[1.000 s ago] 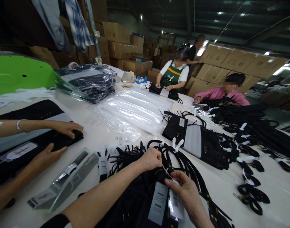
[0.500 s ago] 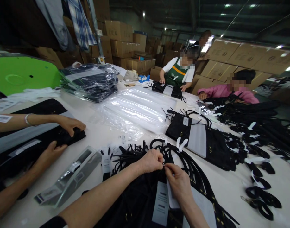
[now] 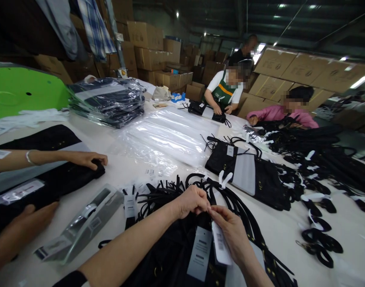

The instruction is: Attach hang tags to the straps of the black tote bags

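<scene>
Head view: left hand point(image 3: 193, 201) & right hand point(image 3: 228, 231) meet fingertip to fingertip, both pinched shut on a white hang tag point(image 3: 220, 247) dangling under the right palm, over a black bag point(image 3: 170, 255) on the counter point(image 3: 290, 235). Tag string too thin to make out; bag cut off at btm edge.

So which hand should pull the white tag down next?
Probably the right hand: the white tag hangs against its palm. The left hand only pinches at the top, over the black bag.

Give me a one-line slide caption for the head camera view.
Left hand and right hand pinch together over a black bag with white paper hang tags on a crowded white packing table.
</scene>
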### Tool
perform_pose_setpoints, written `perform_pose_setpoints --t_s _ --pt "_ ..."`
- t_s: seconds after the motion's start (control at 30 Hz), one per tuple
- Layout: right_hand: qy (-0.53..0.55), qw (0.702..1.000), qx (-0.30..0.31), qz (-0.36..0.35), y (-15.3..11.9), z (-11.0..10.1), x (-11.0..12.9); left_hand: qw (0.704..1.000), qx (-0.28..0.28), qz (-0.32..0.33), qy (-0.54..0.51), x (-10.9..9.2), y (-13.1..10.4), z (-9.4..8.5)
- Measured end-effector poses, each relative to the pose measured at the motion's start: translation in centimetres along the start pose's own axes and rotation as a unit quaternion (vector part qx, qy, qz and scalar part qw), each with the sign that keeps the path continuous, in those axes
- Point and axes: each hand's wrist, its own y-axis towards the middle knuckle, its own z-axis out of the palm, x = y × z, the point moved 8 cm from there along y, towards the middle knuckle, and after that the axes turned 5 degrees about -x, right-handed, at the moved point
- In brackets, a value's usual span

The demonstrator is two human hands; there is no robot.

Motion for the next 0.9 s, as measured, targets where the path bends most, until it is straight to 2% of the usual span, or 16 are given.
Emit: perform_pose_setpoints --t_s 0.1,0.23,0.33,0.4,0.47,0.57,0.73,0.9 --pt "0.143 0.987 0.021 0.067 -0.8 -0.4 -1.4 0.996 0.014 -0.04 -0.077 0.3 -0.8 0.2" --pt "0.221 0.971 -0.001 0.087 -2.1 -1.1 -2.7 0.996 0.032 -0.072 -0.053 1.0 -2.7 0.3" --pt "0.235 0.965 -0.01 0.12 -3.1 -0.9 -3.7 0.996 0.015 -0.093 0.0 1.5 -4.2 0.0" --pt "0.236 0.961 0.018 0.144 -3.7 0.0 -4.0 0.994 -0.014 -0.107 0.035 1.7 -4.9 -0.6" --pt "0.237 0.957 0.045 0.162 -3.9 0.9 -4.0 0.99 -0.027 -0.116 0.078 2.0 -5.1 -0.8" --pt "0.233 0.954 0.044 0.183 -3.8 1.7 -4.0 0.986 -0.026 -0.122 0.114 2.5 -4.8 -0.8" --pt "0.252 0.95 0.054 0.179 -3.5 2.0 -3.9 0.986 -0.015 -0.151 0.065 3.3 -4.5 -0.9" --pt "0.267 0.941 0.038 0.202 -3.7 0.6 -4.3 0.984 -0.031 -0.173 -0.015 2.6 -4.2 -1.5"
